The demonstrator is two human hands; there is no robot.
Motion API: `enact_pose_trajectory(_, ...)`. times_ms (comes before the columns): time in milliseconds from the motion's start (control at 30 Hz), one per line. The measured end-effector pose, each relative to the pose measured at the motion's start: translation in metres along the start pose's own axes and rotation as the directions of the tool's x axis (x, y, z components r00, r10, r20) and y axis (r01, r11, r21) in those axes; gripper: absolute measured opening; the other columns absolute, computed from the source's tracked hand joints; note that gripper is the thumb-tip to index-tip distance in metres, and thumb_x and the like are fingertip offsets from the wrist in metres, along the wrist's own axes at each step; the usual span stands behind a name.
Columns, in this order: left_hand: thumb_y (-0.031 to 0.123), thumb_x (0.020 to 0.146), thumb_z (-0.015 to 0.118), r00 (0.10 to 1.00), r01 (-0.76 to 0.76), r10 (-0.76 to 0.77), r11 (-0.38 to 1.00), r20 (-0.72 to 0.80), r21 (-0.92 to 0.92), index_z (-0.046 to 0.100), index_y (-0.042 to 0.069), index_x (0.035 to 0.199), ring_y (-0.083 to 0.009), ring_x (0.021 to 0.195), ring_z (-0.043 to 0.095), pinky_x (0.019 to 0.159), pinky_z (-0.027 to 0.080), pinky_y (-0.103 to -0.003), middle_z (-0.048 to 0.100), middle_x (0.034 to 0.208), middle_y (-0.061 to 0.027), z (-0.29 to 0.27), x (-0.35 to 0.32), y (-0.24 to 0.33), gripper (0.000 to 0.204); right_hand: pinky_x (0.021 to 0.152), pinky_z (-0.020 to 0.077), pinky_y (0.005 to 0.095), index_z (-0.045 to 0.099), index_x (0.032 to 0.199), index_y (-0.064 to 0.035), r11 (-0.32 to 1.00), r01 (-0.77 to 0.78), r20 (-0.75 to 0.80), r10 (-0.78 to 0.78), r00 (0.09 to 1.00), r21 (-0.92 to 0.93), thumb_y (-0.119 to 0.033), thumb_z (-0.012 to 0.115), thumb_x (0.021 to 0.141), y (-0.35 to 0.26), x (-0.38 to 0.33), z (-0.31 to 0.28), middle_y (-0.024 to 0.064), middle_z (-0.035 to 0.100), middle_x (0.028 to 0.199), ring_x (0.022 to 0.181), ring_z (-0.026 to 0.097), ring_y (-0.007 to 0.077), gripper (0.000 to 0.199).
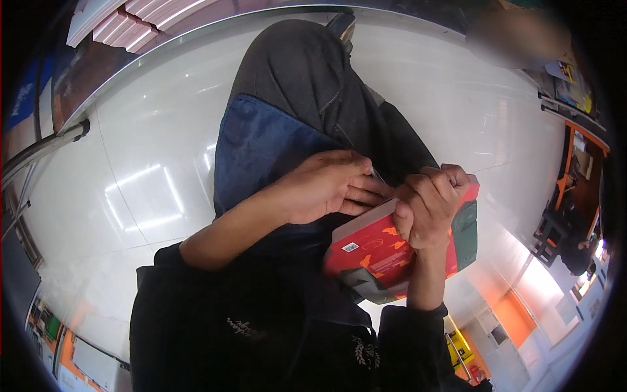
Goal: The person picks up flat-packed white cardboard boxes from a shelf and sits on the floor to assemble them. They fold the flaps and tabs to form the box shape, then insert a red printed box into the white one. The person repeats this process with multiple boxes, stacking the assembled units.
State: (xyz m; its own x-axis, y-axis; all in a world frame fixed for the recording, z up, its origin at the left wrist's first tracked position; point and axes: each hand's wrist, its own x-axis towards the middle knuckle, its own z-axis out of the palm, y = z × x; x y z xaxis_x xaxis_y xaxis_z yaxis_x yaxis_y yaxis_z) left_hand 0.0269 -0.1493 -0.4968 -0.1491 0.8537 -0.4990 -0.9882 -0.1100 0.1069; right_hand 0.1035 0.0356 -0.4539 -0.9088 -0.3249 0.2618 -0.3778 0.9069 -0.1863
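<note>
A thick red and green book (pixel 375 251) with orange leaf shapes and a small white code label is held tilted over my lap. My right hand (pixel 431 206) wraps round it, with the thumb on the red face and the fingers curled over the far edge. At the book's upper left edge is my left hand (pixel 330 189), its fingers bent inward and the fingertips close to that edge. A thin greyish sliver shows by the left thumb and forefinger; I cannot make out what it is. Beneath the hands lies a dark blue apron (pixel 261 140) over my grey trousers (pixel 287 72).
Stacks of pinkish sheets (pixel 124 29) stand on a table at the far left. A metal rail (pixel 46 147) juts in from the left. Orange-edged shelving (pixel 568 163) is on the right. Another person's blurred head (pixel 519 36) is at the upper right. Glossy white floor tiles (pixel 150 130) surround me.
</note>
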Motion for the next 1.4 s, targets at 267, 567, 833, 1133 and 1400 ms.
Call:
enact_pose_trajectory(267,0.021,0.100,0.038,0.998,0.045,-0.041,0.993,0.039,-0.105,0.049,0.002,0.101,-0.0382,0.113,0.056,0.097,0.046,-0.047,0.056,0.117,-0.0320,-0.006,0.002,-0.014,0.022,0.081,0.0333,0.0399,0.059,0.061,-0.0133,0.999,-0.031,-0.142,0.025,0.990,-0.041,-0.030,0.036,0.093,-0.003,-0.011,0.004,0.0010,0.058,0.074,0.074,0.056,0.0174,0.043)
enact_pose_trajectory(567,0.028,0.099,0.040,0.998,0.036,-0.042,0.995,-0.055,-0.097,0.051,0.005,0.103,-0.0343,0.109,0.058,0.094,0.047,-0.045,0.057,0.116,-0.0266,-0.002,0.004,-0.019,0.026,0.079,0.0343,0.0399,0.059,0.063,-0.0134,0.998,0.025,-0.150,-0.033,0.988,-0.053,-0.029,0.042,0.086,0.006,-0.015,0.004,0.0006,0.058,0.074,0.074,0.057,0.0180,0.032)
enact_pose_trajectory(833,0.028,0.098,0.041,0.984,-0.001,0.015,0.997,-0.178,0.081,0.050,0.006,0.099,-0.0301,0.096,0.064,0.085,0.053,-0.044,0.063,0.103,-0.0195,0.008,0.011,-0.025,0.023,0.076,0.0343,0.0389,0.056,0.063,-0.0126,0.998,0.059,-0.256,-0.055,0.965,0.008,-0.025,0.049,0.078,0.006,-0.017,0.001,0.0019,0.055,0.070,0.069,0.055,0.0178,0.020)
enact_pose_trajectory(1133,0.021,0.098,0.045,0.910,-0.052,0.117,0.984,-0.398,0.169,0.053,0.011,0.094,-0.0168,0.075,0.059,0.066,0.047,-0.029,0.058,0.079,-0.0056,0.033,0.017,-0.041,0.014,0.063,0.0420,0.0392,0.061,0.063,-0.0096,0.994,0.107,-0.362,-0.089,0.928,0.033,-0.034,0.065,0.068,0.004,-0.022,-0.005,0.0028,0.054,0.068,0.072,0.055,0.0195,0.025)
enact_pose_trajectory(1400,0.033,0.097,0.050,0.957,-0.087,0.080,0.996,-0.279,-0.013,0.049,0.013,0.090,-0.0157,0.070,0.056,0.064,0.049,-0.034,0.047,0.068,0.0011,0.012,0.038,-0.048,0.021,0.079,0.0352,0.0404,0.057,0.063,-0.0123,0.998,0.042,-0.391,-0.024,0.920,0.037,-0.027,0.043,0.085,-0.005,-0.032,-0.013,0.0016,0.058,0.073,0.074,0.057,0.0191,0.030)
